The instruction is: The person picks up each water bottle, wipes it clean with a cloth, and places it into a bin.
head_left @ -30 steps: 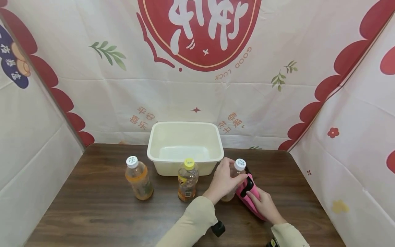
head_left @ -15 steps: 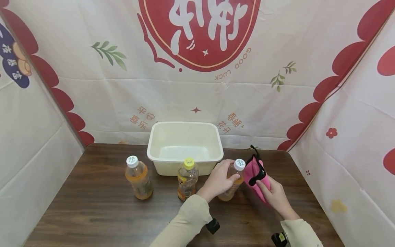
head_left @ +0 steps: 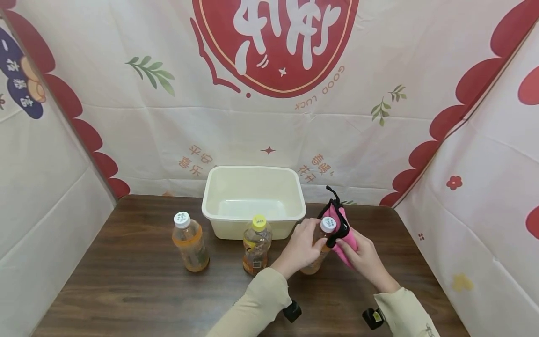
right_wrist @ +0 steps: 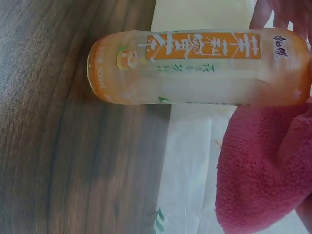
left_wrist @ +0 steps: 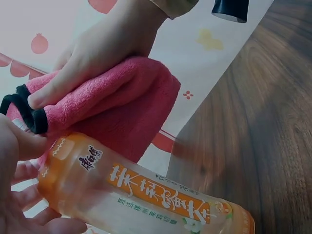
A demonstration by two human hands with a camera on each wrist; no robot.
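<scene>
My left hand [head_left: 300,248] grips a clear plastic drink bottle [left_wrist: 146,190] round its upper part. The bottle has a white cap [head_left: 328,224] and an orange label, and it stands on the table. In my right hand [head_left: 367,260] I hold a fluffy pink cloth [left_wrist: 122,102] with black trim and a black loop, thumb on the trim. The cloth's edge is against the bottle's cap and neck on the right side. In the right wrist view the cloth [right_wrist: 263,165] hangs beside the bottle [right_wrist: 195,68]; part of my left hand shows beyond it.
A cream plastic basin [head_left: 252,227] stands at the table's back. Before it is a yellow-capped bottle [head_left: 257,248], left of my left forearm. Another white-capped bottle [head_left: 191,245] stands farther left. A printed cloth [head_left: 261,126] hangs behind the brown wooden table [head_left: 139,290].
My right hand first lifts the cloth up and to the right, away from the bottle. Then it brings the cloth back left against the bottle's top. The left hand stays on the bottle.
</scene>
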